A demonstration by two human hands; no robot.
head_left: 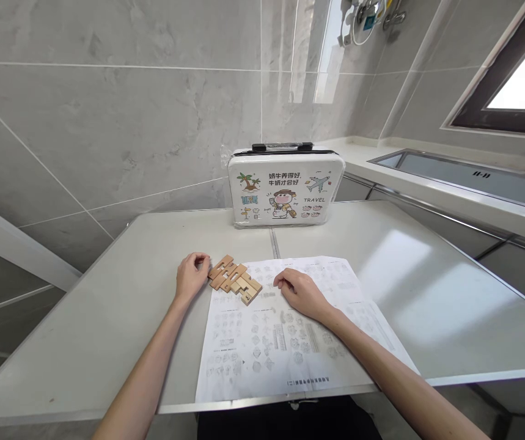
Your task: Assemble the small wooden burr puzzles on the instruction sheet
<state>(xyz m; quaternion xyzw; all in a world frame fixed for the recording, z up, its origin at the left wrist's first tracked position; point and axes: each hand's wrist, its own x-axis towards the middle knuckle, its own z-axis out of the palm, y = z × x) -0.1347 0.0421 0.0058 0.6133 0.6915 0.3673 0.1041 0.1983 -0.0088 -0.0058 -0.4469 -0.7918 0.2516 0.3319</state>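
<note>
- well, the wooden blocks [235,281] lie flat in a slanting cluster near the middle of the table [106,318], over the far left corner of the paper sheet [290,348].
- my left hand [192,275] is loosely curled at the cluster's left end, fingertips touching the nearest block; i cannot tell whether it pinches the block or only rests against it.
- my right hand [301,292] sits knuckles-up on the sheet just right of the blocks, fingers curled under, holding nothing i can see and apart from the wood.
- i judge the blocks light, stiff and smooth-sided, with notches cut in; they look like loose bars laid together, so a push at one end would likely slide them apart.
- best hold, i think: thumb and finger across the long sides of a single bar, clear of the notches.
- a white case [285,189] with cartoon prints stands upright at the table's far edge.
</note>
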